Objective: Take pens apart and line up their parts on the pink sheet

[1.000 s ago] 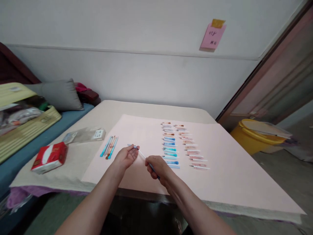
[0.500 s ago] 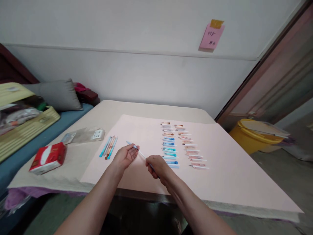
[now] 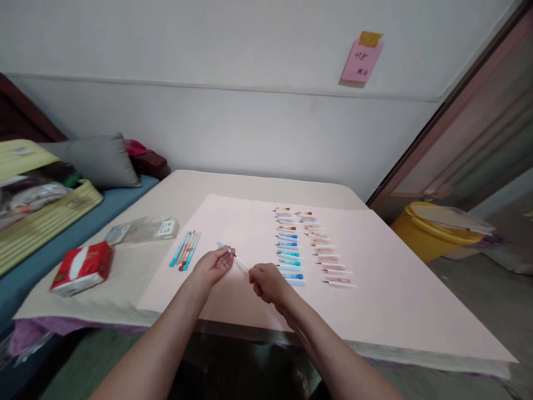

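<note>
My left hand [image 3: 214,265] is closed in a pinch on a light blue pen barrel [image 3: 221,244], whose narrow end points away to the upper left. From the barrel's near end runs a thin white pen refill [image 3: 242,263] with a dark tip by the left fingers. My right hand [image 3: 268,282] is curled around the refill's other end, which the fist hides. Left of my hands lies a small group of pens [image 3: 186,250] side by side. On the right are two columns of pen parts, one with blue and brown barrels [image 3: 288,244], the other with pinkish barrels and white refills [image 3: 328,259].
A pink sheet [image 3: 387,289] covers much of the table. At left sit a red tissue pack [image 3: 83,268] and a clear plastic bag [image 3: 144,230]. A yellow bucket [image 3: 433,236] stands on the floor at right. Behind the table, a pink note [image 3: 361,60] is taped to the wall.
The blue barrel has drawn back slightly into my left fingers. The dark piece that stuck out below my right fist no longer shows. Both hands stay in nearly the same place.
</note>
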Demonstrator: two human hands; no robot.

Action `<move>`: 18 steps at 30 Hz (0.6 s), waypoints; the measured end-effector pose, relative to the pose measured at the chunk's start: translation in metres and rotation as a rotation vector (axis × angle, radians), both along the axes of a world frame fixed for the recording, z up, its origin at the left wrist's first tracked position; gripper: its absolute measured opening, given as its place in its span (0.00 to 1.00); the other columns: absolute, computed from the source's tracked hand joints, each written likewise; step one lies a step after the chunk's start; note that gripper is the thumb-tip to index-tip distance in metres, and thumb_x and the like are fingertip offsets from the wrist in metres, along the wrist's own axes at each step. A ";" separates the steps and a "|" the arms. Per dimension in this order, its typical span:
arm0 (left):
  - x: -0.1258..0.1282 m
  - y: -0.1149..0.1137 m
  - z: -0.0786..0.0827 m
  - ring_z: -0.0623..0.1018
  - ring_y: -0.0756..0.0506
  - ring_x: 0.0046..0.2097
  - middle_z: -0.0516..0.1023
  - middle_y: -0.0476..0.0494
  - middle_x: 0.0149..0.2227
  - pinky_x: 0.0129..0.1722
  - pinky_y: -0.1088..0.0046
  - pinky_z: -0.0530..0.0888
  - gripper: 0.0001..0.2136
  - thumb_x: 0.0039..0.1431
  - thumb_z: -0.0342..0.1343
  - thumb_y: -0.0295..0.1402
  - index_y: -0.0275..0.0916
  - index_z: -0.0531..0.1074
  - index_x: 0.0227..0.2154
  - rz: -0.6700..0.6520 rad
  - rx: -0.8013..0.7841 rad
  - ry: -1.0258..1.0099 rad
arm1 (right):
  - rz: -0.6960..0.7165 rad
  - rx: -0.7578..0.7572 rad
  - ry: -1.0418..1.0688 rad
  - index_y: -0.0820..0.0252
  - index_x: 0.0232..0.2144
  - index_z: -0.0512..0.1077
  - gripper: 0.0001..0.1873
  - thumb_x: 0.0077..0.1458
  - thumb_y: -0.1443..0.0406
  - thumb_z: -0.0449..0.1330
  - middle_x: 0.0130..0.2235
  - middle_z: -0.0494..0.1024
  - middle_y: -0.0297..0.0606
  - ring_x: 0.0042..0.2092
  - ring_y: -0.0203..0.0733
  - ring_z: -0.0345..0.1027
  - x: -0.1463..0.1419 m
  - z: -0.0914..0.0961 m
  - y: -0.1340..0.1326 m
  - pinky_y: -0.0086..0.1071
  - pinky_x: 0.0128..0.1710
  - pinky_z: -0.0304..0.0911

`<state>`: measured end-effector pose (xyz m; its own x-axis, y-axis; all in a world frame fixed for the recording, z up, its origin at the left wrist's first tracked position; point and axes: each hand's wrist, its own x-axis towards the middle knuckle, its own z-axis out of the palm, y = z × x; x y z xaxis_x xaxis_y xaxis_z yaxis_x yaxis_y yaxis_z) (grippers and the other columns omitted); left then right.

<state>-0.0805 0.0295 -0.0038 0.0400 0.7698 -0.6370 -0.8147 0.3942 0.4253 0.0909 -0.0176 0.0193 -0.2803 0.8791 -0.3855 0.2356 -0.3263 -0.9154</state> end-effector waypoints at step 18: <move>-0.010 -0.001 0.003 0.75 0.50 0.23 0.75 0.42 0.26 0.20 0.77 0.71 0.04 0.53 0.51 0.20 0.31 0.66 0.32 -0.117 -0.057 -0.054 | 0.015 0.017 -0.002 0.59 0.17 0.62 0.08 0.44 0.67 0.49 0.09 0.61 0.27 0.09 0.29 0.45 0.001 0.006 -0.001 0.23 0.08 0.41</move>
<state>-0.0903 0.0284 -0.0009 0.1630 0.7206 -0.6739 -0.7825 0.5104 0.3566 0.0923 -0.0186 0.0248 -0.2928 0.8811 -0.3713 0.2420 -0.3074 -0.9203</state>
